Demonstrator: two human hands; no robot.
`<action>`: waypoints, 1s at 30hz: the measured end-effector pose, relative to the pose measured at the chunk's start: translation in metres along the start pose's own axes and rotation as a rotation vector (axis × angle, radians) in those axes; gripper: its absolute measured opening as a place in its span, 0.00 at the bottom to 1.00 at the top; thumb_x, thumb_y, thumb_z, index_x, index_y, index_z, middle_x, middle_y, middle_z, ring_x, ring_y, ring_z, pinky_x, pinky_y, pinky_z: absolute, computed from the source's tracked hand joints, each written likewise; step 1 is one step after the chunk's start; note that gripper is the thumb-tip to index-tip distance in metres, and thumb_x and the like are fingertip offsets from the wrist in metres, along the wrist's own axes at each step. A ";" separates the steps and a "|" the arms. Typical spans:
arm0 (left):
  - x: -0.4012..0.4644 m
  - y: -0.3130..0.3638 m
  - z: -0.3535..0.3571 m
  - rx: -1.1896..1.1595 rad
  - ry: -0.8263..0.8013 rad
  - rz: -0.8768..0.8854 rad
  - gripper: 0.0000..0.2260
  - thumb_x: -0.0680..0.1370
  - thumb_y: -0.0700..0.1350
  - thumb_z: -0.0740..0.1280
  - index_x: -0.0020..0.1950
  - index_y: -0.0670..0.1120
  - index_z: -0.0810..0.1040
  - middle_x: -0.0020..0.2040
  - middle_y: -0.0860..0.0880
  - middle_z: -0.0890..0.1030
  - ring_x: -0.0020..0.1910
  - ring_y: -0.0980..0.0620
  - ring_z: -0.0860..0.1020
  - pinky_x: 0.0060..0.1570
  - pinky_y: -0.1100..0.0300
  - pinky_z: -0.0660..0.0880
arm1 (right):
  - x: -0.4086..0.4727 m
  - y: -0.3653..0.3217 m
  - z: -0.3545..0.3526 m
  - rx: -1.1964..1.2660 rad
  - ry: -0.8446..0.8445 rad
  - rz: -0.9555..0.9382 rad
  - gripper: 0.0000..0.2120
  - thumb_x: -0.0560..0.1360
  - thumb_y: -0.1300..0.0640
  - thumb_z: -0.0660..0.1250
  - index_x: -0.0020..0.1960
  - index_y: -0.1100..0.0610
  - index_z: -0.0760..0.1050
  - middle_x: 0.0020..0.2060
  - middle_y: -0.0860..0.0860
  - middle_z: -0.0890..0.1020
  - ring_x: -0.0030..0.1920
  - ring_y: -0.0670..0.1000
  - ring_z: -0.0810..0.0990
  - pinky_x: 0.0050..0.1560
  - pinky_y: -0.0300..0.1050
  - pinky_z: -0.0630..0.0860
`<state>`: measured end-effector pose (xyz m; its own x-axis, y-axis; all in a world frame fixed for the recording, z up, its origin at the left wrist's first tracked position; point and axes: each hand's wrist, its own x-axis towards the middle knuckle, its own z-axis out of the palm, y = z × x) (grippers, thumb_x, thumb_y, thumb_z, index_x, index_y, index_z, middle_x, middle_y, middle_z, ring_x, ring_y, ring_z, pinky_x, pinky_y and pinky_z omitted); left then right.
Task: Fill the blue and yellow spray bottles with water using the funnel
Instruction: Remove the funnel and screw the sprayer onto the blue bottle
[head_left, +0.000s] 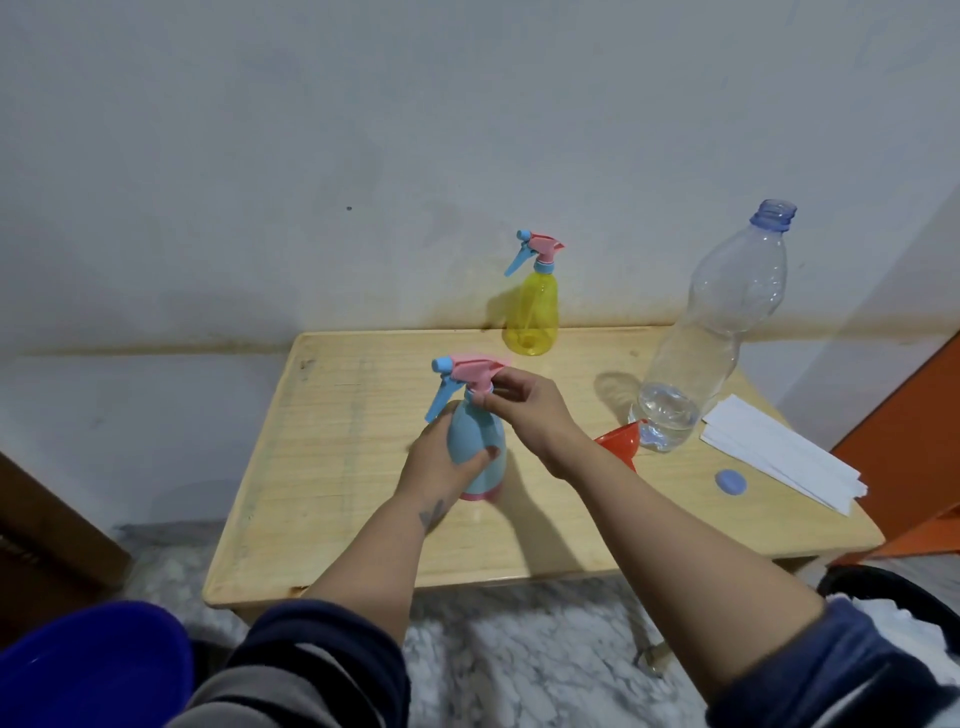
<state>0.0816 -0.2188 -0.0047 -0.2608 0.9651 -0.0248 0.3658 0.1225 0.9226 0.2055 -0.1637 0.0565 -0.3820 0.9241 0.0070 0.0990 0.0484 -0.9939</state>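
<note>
- The blue bottle (477, 448) stands upright on the table (332, 467), near its middle, with its pink-and-blue spray head (465, 375) still on.
- The left hand (441, 462) wraps around the blue bottle's body, thumb across the front.
- The right hand (519, 402) pinches the collar just under the spray head, fingers curled at the neck.
- The yellow bottle (531, 312) stands upright behind the blue bottle, at the table's far edge by the wall, its spray head on.
- A clear bottle (711, 332) stands uncapped to the right of the blue bottle, with a little water in its base.
- The orange funnel (621, 441) lies on its side, just beside the clear bottle's foot and partly hidden by the right forearm.
- A blue cap (730, 481) lies right of the funnel, nearer the front edge.
- White paper strips (779, 457) lie right of the clear bottle, reaching the table's right edge.
</note>
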 end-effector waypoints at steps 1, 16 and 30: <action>0.000 0.000 0.001 0.010 0.006 -0.009 0.26 0.72 0.51 0.73 0.68 0.58 0.68 0.58 0.56 0.77 0.56 0.54 0.76 0.45 0.65 0.73 | -0.002 0.003 0.001 -0.021 -0.003 -0.010 0.10 0.73 0.65 0.71 0.54 0.62 0.81 0.50 0.57 0.84 0.51 0.49 0.81 0.57 0.44 0.78; -0.001 -0.016 0.014 -0.054 0.023 -0.074 0.34 0.61 0.58 0.77 0.64 0.63 0.67 0.56 0.58 0.78 0.55 0.54 0.79 0.50 0.49 0.80 | 0.000 0.018 0.004 -0.033 0.087 -0.061 0.10 0.71 0.63 0.73 0.53 0.58 0.82 0.50 0.53 0.85 0.55 0.50 0.81 0.59 0.45 0.77; -0.007 0.036 -0.001 -0.337 -0.024 -0.003 0.27 0.60 0.60 0.75 0.59 0.64 0.74 0.51 0.59 0.82 0.50 0.55 0.82 0.52 0.48 0.80 | 0.017 -0.045 -0.014 0.119 0.013 -0.011 0.06 0.71 0.60 0.73 0.48 0.56 0.80 0.42 0.52 0.81 0.42 0.46 0.79 0.40 0.35 0.76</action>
<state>0.0956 -0.2218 0.0288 -0.2387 0.9705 -0.0331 0.0485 0.0459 0.9978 0.2071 -0.1453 0.1026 -0.3706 0.9286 0.0184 -0.0148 0.0139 -0.9998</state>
